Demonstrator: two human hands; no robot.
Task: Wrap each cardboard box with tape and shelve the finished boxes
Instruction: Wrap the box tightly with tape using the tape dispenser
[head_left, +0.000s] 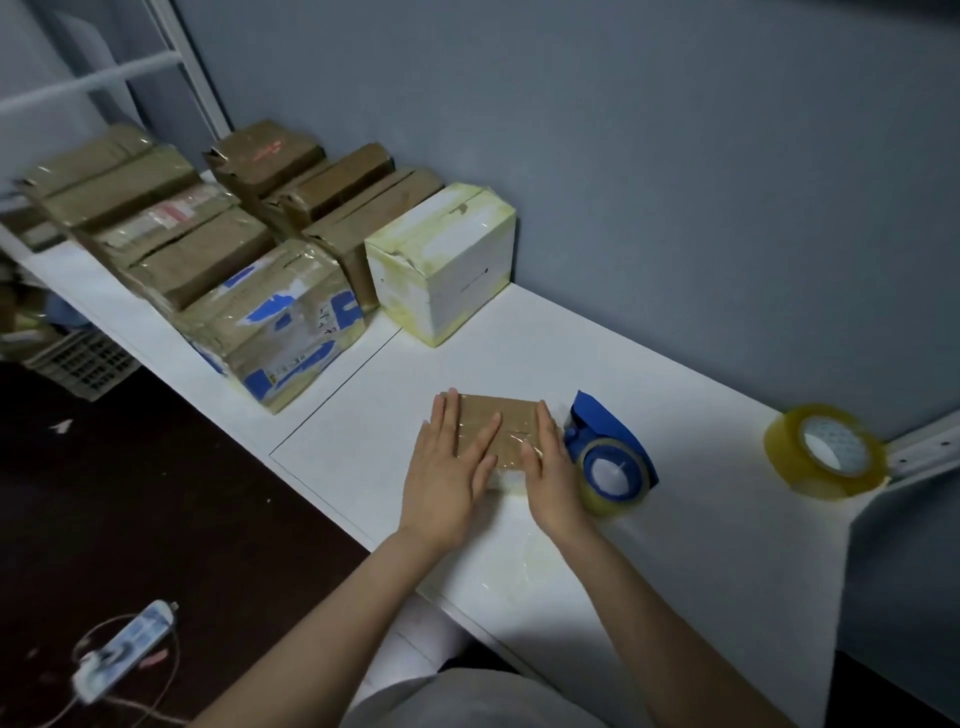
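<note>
Left hand (451, 470), right hand (551, 470) flat, side by side (fingers straight).

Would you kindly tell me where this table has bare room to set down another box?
Bare table lies between the white box and the tape dispenser, along the wall; also between the dispenser and the loose tape roll. The far left is crowded with taped boxes.

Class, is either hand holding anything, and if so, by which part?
Nothing is gripped. The left hand lies flat on top of the small cardboard box; the right hand presses along its right edge.
</note>
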